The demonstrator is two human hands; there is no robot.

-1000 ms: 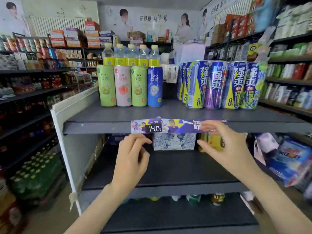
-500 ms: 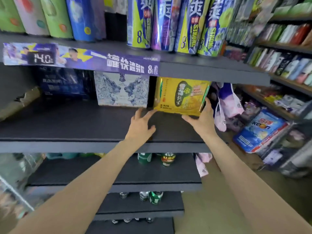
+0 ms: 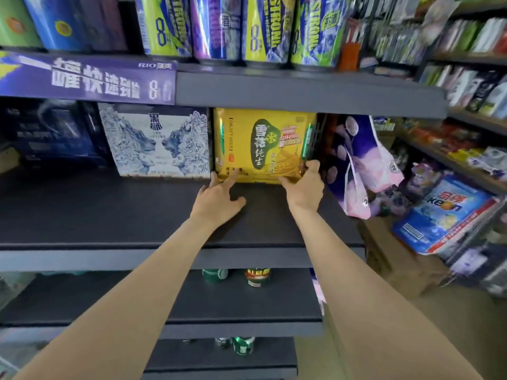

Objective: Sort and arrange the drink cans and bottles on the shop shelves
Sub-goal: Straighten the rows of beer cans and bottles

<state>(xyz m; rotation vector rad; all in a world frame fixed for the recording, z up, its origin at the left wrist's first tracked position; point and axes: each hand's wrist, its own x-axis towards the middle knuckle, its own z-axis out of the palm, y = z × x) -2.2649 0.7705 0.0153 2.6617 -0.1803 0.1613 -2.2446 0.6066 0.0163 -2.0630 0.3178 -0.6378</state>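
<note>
The yellow beer pack [image 3: 263, 145] stands at the rear of the middle shelf [image 3: 109, 215], near its right edge, the left hand [image 3: 216, 200] touching its lower left corner with spread fingers, the right hand [image 3: 304, 185] gripping its lower right corner.

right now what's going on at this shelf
A person is reaching into the middle shelf with both bare hands. The right hand grips the lower right corner of a yellow beer pack, and the left hand has its fingertips at the pack's lower left edge. The pack sits at the back beside a white and blue lion-print carton. Tall drink cans line the shelf above.
</note>
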